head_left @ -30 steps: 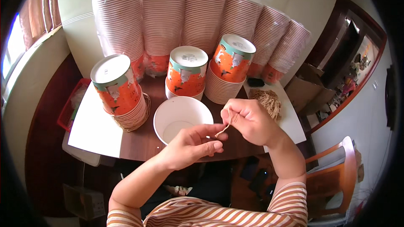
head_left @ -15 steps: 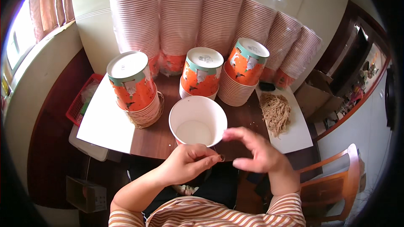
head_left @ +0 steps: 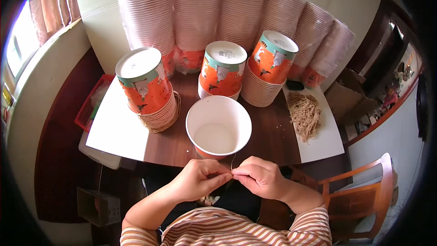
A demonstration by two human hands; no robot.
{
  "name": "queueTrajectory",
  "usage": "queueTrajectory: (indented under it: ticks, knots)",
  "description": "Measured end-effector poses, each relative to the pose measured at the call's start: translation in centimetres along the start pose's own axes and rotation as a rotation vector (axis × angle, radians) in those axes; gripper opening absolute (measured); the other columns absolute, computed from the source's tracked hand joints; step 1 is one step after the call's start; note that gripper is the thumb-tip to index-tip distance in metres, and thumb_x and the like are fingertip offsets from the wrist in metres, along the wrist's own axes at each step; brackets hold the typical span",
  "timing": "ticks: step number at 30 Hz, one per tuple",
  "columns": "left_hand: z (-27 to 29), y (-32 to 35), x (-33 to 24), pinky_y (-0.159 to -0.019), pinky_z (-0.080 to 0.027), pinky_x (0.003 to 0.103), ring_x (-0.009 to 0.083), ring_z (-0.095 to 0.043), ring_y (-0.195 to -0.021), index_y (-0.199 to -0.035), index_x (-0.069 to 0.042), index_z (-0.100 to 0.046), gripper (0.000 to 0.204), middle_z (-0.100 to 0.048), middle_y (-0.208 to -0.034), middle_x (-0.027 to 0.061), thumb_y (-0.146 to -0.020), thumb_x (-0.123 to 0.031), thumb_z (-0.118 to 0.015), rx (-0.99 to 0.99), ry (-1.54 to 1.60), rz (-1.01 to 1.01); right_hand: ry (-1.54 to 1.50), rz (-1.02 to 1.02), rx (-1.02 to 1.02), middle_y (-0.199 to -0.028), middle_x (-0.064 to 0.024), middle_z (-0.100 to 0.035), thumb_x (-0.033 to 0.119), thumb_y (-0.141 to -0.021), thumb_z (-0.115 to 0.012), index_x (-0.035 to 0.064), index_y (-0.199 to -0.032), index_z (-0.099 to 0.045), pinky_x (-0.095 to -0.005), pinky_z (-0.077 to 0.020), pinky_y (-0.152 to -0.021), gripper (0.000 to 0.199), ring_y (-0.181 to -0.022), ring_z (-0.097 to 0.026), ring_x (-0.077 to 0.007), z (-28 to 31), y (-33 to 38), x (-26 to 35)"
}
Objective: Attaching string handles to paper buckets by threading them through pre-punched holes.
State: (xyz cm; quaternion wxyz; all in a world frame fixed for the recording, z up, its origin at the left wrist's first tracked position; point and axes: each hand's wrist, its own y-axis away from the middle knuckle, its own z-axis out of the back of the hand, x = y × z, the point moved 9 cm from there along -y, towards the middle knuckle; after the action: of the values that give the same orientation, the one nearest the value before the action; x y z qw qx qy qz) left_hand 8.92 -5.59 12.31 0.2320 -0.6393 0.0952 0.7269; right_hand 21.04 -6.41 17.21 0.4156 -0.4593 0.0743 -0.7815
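Observation:
An open paper bucket point(head_left: 218, 118), white inside with an orange outside, stands upright near the table's front edge. Just in front of it, my left hand point(head_left: 202, 180) and my right hand point(head_left: 261, 177) meet fingertip to fingertip, both pinched closed. A thin pale string point(head_left: 233, 160) rises from between the fingertips beside the bucket's lower wall. Its other end is too fine to follow. Behind the bucket, upside-down stacks of orange and green paper buckets stand at left point(head_left: 143, 84), middle point(head_left: 223, 70) and right point(head_left: 268, 66).
Tall plastic-wrapped bucket stacks point(head_left: 195, 13) line the back. A tangle of tan fibre strands point(head_left: 304, 116) lies on the table's point(head_left: 159, 148) right white section. A coil of similar strands point(head_left: 177, 107) rings the left stack's base. A wooden chair point(head_left: 380, 196) stands at right, a red basket point(head_left: 86, 105) at left.
My right hand has moved in from beside the bucket's rim and closed its fingers against my left fingertips. The table and its things sit slightly higher and farther right in the view.

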Motion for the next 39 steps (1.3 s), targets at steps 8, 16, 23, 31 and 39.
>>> queueTrajectory:
  ticks: [8, 16, 23, 31, 39]
  knots:
    - [-1.3, 1.2, 4.6, -0.069, -0.049, 0.022, 0.0090, -0.063, -0.078, -0.112, -0.001, -0.065, 0.032, -0.068, -0.095, 0.0041, -0.100, -0.028, -0.052, 0.196, 0.448, 0.407, 0.218, 0.158, -0.035, -0.081, -0.0074, -0.061, -0.001, -0.072, -0.073, 0.0031, -0.096, -0.065, -0.0317, -0.0527, -0.057, 0.026, -0.067, -0.063, -0.0225, -0.2, 0.4, 0.1]
    - [-2.2, 1.6, 4.3, -0.067, -0.050, 0.021, 0.0082, -0.063, -0.075, -0.103, -0.001, -0.066, 0.026, -0.068, -0.088, 0.0034, -0.099, -0.024, -0.055, 0.215, 0.447, 0.373, 0.347, 0.271, 0.049, -0.077, -0.0035, -0.060, 0.003, -0.064, -0.076, 0.0076, -0.094, -0.066, -0.0302, -0.0495, -0.052, 0.032, -0.062, -0.060, -0.0194, -1.6, 0.8, 1.4]
    - [-1.7, 2.2, 5.3, -0.065, -0.051, 0.023, 0.0080, -0.061, -0.071, -0.096, 0.001, -0.068, 0.016, -0.066, -0.082, 0.0028, -0.092, -0.014, -0.064, 0.093, 0.485, 0.275, 0.251, 0.246, 0.055, -0.074, -0.0051, -0.060, -0.001, -0.066, -0.073, 0.0060, -0.090, -0.065, -0.0313, -0.0501, -0.051, 0.027, -0.059, -0.061, -0.0214, -2.3, 0.1, 1.2]
    - [1.1, 3.7, -1.7, -0.059, -0.048, 0.030, 0.0237, -0.058, -0.064, -0.091, -0.001, -0.068, 0.013, -0.056, -0.075, 0.0069, -0.079, -0.003, -0.072, -0.269, -0.256, -0.292, 0.217, 0.212, 0.025, -0.073, -0.0079, -0.061, -0.003, -0.069, -0.071, 0.0050, -0.088, -0.063, -0.0323, -0.0513, -0.052, 0.022, -0.059, -0.062, -0.0239, -2.9, -0.4, 1.4]
    - [-1.5, 5.6, -3.9, -0.065, -0.041, 0.032, 0.0189, -0.051, -0.072, -0.089, -0.002, -0.063, 0.020, -0.049, -0.080, 0.0050, -0.071, -0.011, -0.066, -0.243, -0.894, -0.727, 0.170, 0.136, 0.085, -0.072, -0.0083, -0.060, -0.002, -0.073, -0.070, 0.0049, -0.088, -0.061, -0.0327, -0.0491, -0.052, 0.019, -0.058, -0.060, -0.0246, -3.1, -0.4, 1.1]
